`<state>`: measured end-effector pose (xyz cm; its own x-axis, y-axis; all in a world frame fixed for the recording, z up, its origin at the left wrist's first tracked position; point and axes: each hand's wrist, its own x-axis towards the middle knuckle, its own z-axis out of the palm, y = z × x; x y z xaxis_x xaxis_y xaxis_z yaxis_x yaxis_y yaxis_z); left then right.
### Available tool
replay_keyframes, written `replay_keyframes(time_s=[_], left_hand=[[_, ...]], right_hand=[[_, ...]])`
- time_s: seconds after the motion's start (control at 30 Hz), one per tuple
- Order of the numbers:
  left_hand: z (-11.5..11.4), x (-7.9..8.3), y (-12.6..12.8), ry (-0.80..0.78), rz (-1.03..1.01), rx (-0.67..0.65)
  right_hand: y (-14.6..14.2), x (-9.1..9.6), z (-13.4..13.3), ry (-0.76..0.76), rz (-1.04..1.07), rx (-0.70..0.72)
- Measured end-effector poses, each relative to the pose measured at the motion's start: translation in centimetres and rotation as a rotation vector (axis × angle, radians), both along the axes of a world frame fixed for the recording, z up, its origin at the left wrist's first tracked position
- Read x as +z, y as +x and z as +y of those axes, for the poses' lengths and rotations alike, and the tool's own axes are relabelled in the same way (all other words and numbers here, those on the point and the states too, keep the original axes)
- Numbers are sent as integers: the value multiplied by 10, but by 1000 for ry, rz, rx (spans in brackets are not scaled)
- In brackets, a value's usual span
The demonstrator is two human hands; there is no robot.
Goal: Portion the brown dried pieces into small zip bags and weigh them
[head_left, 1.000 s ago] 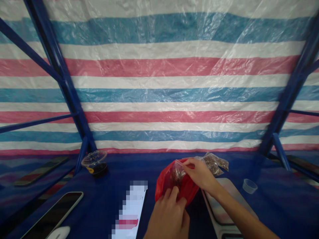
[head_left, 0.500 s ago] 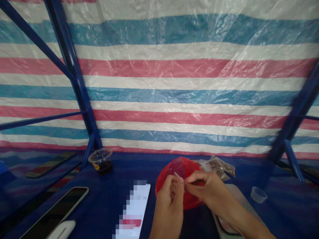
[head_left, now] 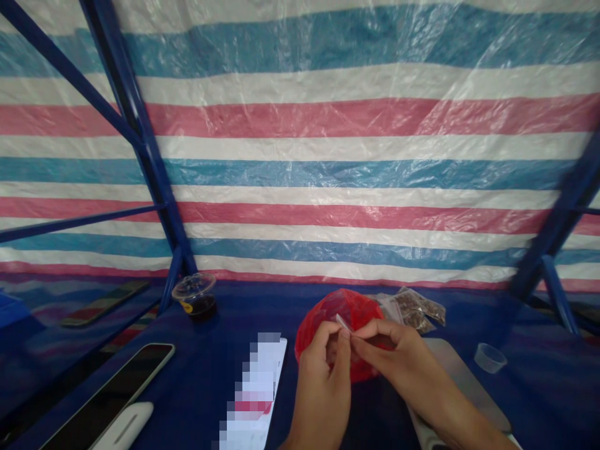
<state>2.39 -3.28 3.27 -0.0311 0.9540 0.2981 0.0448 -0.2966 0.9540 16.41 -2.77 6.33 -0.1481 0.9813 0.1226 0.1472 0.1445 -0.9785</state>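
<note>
My left hand (head_left: 324, 378) is closed in a pinch on a small whitish strip (head_left: 343, 322), perhaps the edge of a small plastic bag; its kind is not clear. Touching it, my right hand (head_left: 398, 353) has thumb and forefinger pressed together at the strip's lower end. Whatever lies between those fingertips is too small to make out. Both hands are above the near side of a crumpled red plastic bag (head_left: 313, 319), which they partly cover. Just behind the right hand lie clear zip bags (head_left: 422, 309) of brown, grainy contents.
A flat silver device (head_left: 462, 375) and a small clear cup (head_left: 490, 358) are at right. On the left are a lit phone screen (head_left: 255, 387), a dark phone (head_left: 117, 390), a white rounded device (head_left: 124, 428) and a lidded cup of dark liquid (head_left: 197, 299). Striped sheeting (head_left: 356, 175) hangs behind.
The view has shifted slightly, so the table things sit a little higher and farther right. More of the whitish strip shows between the fingertips. Both hands remain together over the red bag.
</note>
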Motion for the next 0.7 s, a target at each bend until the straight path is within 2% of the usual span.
replay_keyframes(time_s=[0.07, 0.13, 0.27, 0.37, 0.57, 0.63, 0.7], left_hand=[[1, 0, 0, 3, -3, -2], [2, -1, -1, 11, 18, 4], [4, -1, 0, 19, 98, -13], [9, -4, -3, -12, 63, -27], [20, -7, -7, 6, -134, -43], [21, -6, -7, 18, -103, -68], [22, -6, -8, 23, -13, -56]], right_hand=[[-1, -2, 1, -53, 99, -10], [-2, -4, 3, -70, 160, -94], [-4, -7, 9, 40, 166, -272], [-5, -10, 11, 23, 196, -226], [-6, -15, 18, -318, 443, -138], [-7, -16, 21, -396, 489, -72], [-9, -16, 23, -386, 525, -52]])
